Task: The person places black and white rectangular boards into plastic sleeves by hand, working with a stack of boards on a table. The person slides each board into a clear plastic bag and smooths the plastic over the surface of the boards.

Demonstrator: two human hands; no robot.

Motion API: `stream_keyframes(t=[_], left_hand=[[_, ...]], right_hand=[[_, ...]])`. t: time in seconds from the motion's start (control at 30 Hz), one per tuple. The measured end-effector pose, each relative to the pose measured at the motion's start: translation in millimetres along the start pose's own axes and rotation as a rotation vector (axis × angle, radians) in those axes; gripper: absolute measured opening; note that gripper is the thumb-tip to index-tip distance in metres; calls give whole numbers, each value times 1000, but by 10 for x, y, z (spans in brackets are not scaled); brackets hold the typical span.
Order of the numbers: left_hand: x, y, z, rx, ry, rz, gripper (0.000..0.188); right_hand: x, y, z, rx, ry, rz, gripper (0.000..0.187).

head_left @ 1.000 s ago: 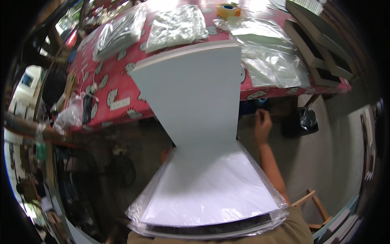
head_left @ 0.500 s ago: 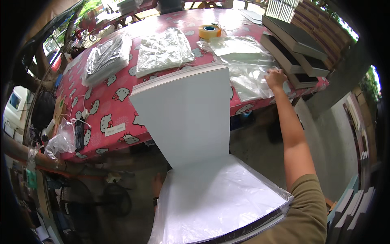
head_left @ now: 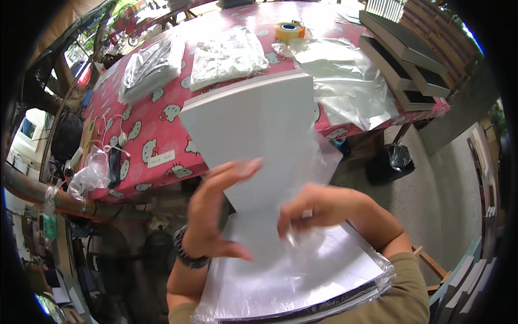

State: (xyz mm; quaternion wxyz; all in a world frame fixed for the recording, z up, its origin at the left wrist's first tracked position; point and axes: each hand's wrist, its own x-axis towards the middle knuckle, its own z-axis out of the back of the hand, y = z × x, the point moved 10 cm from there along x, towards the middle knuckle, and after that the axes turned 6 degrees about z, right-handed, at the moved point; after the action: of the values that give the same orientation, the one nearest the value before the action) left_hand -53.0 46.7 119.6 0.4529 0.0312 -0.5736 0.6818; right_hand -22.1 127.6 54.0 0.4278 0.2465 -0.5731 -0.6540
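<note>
Ahead, past the hands (head_left: 203, 220), a pink table (head_left: 186, 132) overhangs grey floor (head_left: 418, 189).

- An open-sided workshop, by the look of it: daylight enters at upper left, past a bare concrete floor (head_left: 437, 194) at right.
- Packing supplies on the pink tablecloth (head_left: 141, 109): a tape roll (head_left: 290, 32) at top centre, plastic sleeves (head_left: 356, 92) at upper right.
- Thick books (head_left: 402, 40) stacked at upper right.
- A large white book (head_left: 248, 119), centre, partly under clear plastic (head_left: 264, 302).

1 pink table (head_left: 181, 137), grey floor (head_left: 402, 205).
</note>
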Motion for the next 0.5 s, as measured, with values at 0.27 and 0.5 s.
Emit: stream_keyframes(t=[0.27,0.5], left_hand=[[-232,1157,-418,-533,-113,840,28],[-327,1319,-152,-783,-427,761,19]], right_hand=[[-243,-225,1002,25,-976,24,9],[-119,-388,1028,134,-970,-5,13]])
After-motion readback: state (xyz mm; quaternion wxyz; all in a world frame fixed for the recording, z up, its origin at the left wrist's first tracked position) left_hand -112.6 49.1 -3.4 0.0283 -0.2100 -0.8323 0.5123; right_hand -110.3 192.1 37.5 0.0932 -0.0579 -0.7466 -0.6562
